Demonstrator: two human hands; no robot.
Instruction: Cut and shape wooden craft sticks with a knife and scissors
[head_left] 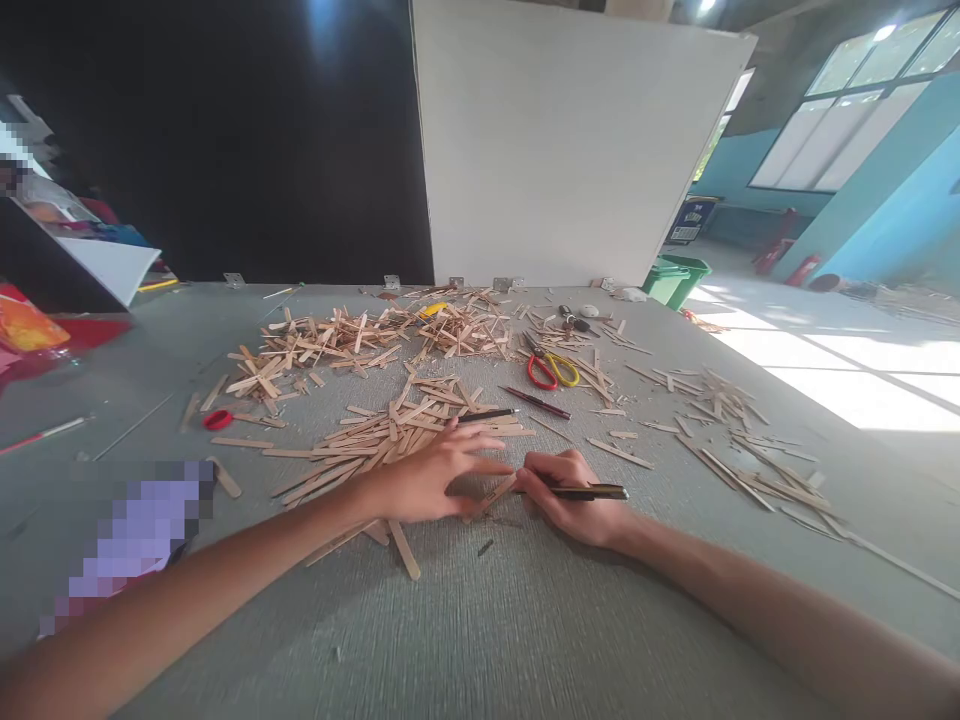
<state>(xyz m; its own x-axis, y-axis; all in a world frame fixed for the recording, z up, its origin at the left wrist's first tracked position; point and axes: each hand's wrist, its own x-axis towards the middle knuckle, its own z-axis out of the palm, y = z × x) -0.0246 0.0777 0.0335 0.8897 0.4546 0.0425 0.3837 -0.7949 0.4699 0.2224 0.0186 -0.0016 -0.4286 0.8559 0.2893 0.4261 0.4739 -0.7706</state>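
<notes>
My right hand (574, 495) is closed around a dark pen (604, 492), its back end sticking out to the right. The pen's tip is at the right end of a short wooden craft stick (495, 494). Thumb and index finger of my left hand (431, 475) hold that stick against the table, while the other fingers stretch out above it. Just beyond the left hand, a heap of craft sticks (397, 435) spreads out, with a black pen (487, 415) lying on it. A dark red pen (536, 402) lies behind my right hand.
Scissors (553, 370) with red and yellow handles lie further back, near larger piles of sticks (322, 345). A red tape ring (218, 420) is at left. Split sticks (742, 465) are scattered at right. Black and white upright panels (570, 140) stand along the table's back.
</notes>
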